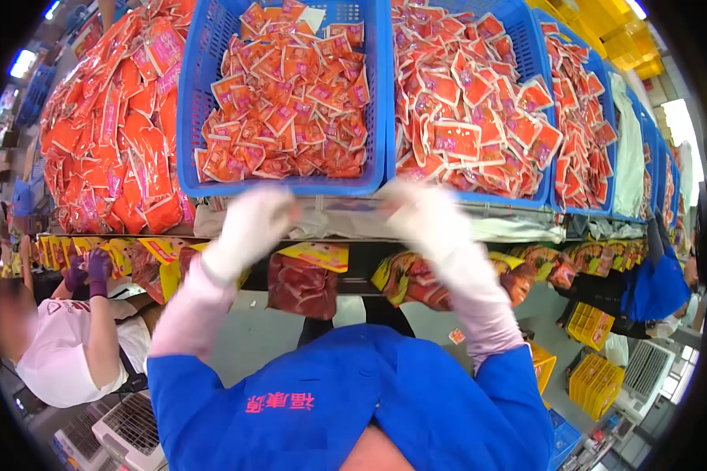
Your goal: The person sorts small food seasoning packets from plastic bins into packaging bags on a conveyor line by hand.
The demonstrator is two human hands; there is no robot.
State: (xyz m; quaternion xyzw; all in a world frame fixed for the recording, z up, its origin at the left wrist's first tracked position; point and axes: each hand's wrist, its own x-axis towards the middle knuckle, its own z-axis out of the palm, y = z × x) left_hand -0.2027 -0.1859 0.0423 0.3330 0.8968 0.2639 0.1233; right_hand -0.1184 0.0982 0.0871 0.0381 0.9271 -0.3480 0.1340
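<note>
My left hand (258,224), in a white glove, is blurred by motion just below the front rim of a blue basket (279,189) of small red sachets (287,110). A small reddish patch shows at its fingertips, too smeared to name. My right hand (428,216), also white-gloved and blurred, is in front of a second blue basket (487,196) of red sachets (456,140). Its fingers are smeared too. Below and between my hands, a clear bag of dark red contents with a yellow top (303,282) hangs at the rail. Another yellow-topped bag (407,276) is beside my right forearm.
Large red packets (118,125) are heaped at the left. More blue baskets (581,118) line the right. A co-worker in a white shirt and purple gloves (78,337) is at the left. Yellow crates (593,385) stand on the floor at the right.
</note>
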